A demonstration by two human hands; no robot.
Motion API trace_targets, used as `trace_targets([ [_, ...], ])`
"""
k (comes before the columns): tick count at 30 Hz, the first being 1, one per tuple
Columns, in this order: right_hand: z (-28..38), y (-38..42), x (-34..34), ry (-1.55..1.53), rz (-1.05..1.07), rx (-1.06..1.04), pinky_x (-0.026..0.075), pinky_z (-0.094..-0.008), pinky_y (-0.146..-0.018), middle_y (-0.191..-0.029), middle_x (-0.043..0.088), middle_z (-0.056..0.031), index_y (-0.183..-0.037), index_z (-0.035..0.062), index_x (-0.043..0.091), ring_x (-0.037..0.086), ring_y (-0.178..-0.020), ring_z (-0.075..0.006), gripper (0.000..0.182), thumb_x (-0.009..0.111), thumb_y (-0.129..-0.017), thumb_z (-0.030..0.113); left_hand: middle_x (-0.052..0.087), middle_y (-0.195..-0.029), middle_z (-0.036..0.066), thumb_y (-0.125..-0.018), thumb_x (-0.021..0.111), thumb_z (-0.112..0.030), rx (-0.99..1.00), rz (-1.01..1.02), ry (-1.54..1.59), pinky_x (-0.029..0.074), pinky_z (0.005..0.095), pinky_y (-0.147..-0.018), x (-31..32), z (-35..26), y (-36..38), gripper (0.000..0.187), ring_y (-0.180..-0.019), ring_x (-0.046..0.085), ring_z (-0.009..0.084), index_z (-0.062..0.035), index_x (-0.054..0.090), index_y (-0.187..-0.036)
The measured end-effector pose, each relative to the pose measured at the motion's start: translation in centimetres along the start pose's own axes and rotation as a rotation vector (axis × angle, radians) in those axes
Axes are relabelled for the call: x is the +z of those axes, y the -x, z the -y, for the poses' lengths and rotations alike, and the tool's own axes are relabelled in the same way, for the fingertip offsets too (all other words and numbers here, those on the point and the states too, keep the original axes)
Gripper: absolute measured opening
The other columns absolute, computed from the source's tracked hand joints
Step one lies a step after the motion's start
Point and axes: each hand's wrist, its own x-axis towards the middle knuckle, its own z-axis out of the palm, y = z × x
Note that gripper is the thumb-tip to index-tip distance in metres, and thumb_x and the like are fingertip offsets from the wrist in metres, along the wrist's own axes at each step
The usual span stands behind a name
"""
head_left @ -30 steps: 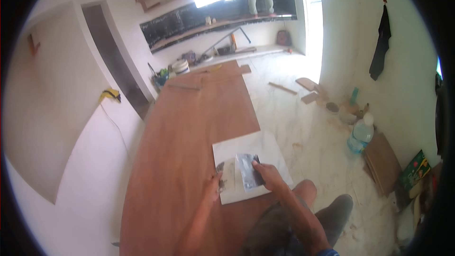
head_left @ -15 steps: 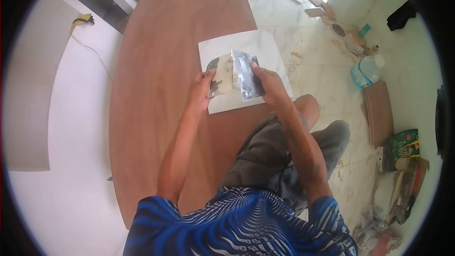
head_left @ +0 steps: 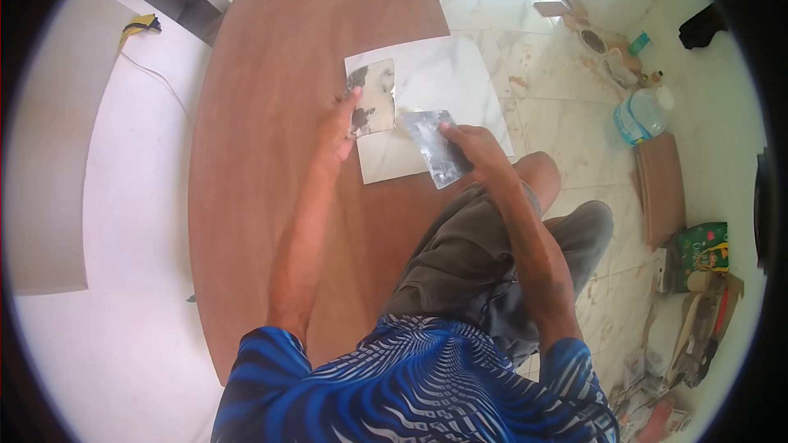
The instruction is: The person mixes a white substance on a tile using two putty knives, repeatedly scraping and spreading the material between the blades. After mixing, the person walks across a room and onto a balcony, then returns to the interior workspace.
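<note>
My left hand (head_left: 343,125) grips the left side of a thin cream plate (head_left: 377,98) with dark, worn patches, its thumb on top. In my right hand (head_left: 474,150) is a grey metal plate (head_left: 435,148) smeared with whitish material, the thumb pressed on its face. The two plates are apart, the cream one farther forward. Both are over a white marbled tile (head_left: 451,74), which lies on the brown wooden surface (head_left: 271,115).
A water jug (head_left: 644,117) and brown boards (head_left: 659,189) stand at the right wall. Wood pieces (head_left: 552,8) lie on the tiled floor at the upper right. A green packet (head_left: 703,248) and mixed items are at the lower right. My bent legs are beside the board.
The plates have separated. My left hand has moved slightly forward with the cream plate, and my right hand has drawn the metal plate back and tilted it. The view has shifted slightly.
</note>
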Motion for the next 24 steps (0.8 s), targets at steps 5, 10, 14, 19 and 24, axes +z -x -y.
trace_targets([
  [5, 4.0, 2.9, -0.7, 0.478, -0.193, -0.376, 0.042, -0.0317, -0.066, -0.076, 0.058, -0.007, -0.089, -0.0017, 0.062, 0.048, -0.07, -0.0128, 0.033, 0.063, -0.091, 0.031, 0.061, -0.095, 0.009, -0.09, 0.069, -0.022, 0.291, 0.016, -0.253, 0.052, 0.0283, -0.066, -0.9, 0.3, -1.2, 0.032, -0.079, 0.061, 0.0123, 0.0014, 0.054, -0.106],
  [10, 5.0, 1.9, 0.3, 0.814, -0.212, -0.971, 0.049, -0.0394, -0.076, -0.094, 0.06, -0.0065, -0.099, 0.0077, 0.064, 0.058, -0.092, -0.0276, 0.018, 0.058, -0.084, 0.0, 0.062, -0.092, 0.008, -0.089, 0.068, -0.019, 0.466, 0.07, -0.485, 0.05, 0.0277, -0.067, -0.2, -0.3, -1.1, 0.029, -0.077, 0.059, 0.0114, 0.0023, 0.056, -0.106],
  [14, 4.2, 0.2, 0.3, 0.937, -0.165, -1.22, 0.047, -0.0385, -0.076, -0.093, 0.06, -0.0046, -0.102, 0.0108, 0.065, 0.057, -0.091, -0.0268, 0.027, 0.058, -0.08, -0.004, 0.062, -0.087, 0.007, -0.089, 0.067, -0.019, 0.476, 0.061, -0.552, 0.05, 0.0277, -0.067, 0.8, -0.6, -0.9, 0.027, -0.075, 0.058, 0.0113, 0.0014, 0.057, -0.104],
  [19, 3.2, -0.5, -0.6, 1.068, -0.056, -1.336, 0.045, -0.0383, -0.078, -0.096, 0.06, -0.0037, -0.1, 0.0128, 0.066, 0.056, -0.091, -0.0279, 0.032, 0.058, -0.075, -0.006, 0.064, -0.089, 0.009, -0.089, 0.067, -0.019, 0.578, -0.044, -0.518, 0.05, 0.0284, -0.066, 0.2, -0.1, -2.7, 0.028, -0.076, 0.06, 0.0121, 0.003, 0.056, -0.104],
  [24, 2.9, -1.3, -1.8, 1.052, -0.064, -1.264, 0.05, -0.0385, -0.073, -0.087, 0.063, -0.0087, -0.099, 0.0065, 0.066, 0.059, -0.082, -0.0303, 0.024, 0.059, -0.079, -0.004, 0.064, -0.092, 0.01, -0.091, 0.066, -0.02, 0.491, -0.193, -0.448, 0.051, 0.0281, -0.066, -1.9, 0.4, -3.5, 0.029, -0.077, 0.06, 0.0129, 0.0039, 0.056, -0.104],
])
